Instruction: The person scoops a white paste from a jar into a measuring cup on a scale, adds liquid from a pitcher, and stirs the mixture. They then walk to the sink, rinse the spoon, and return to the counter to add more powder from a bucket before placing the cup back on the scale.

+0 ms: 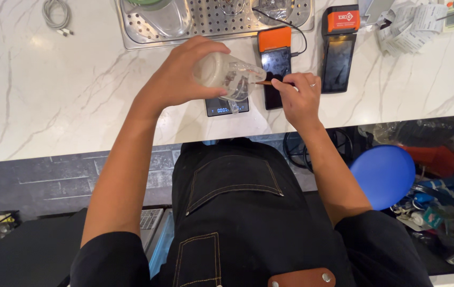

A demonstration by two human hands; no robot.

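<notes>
The left hand [176, 74] clamped a tipped, fragile glass jar [224, 74] by its base over the scale [227, 107] while the right hand [301, 95] pinched a thin stick [267, 82]

A white marble counter [51, 106] carries a small digital scale [227, 107] near its front edge, two orange-topped payment terminals [339, 50] right of it, a perforated metal tray [211, 21] behind, and a coiled cable [57, 13] far left

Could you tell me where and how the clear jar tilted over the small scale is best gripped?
Grip the clear jar around its broad, rounded body, coming from the base end, as the left hand does. Its mouth points toward the right hand, which works a thin stick there, so that end should probably stay free.
</notes>
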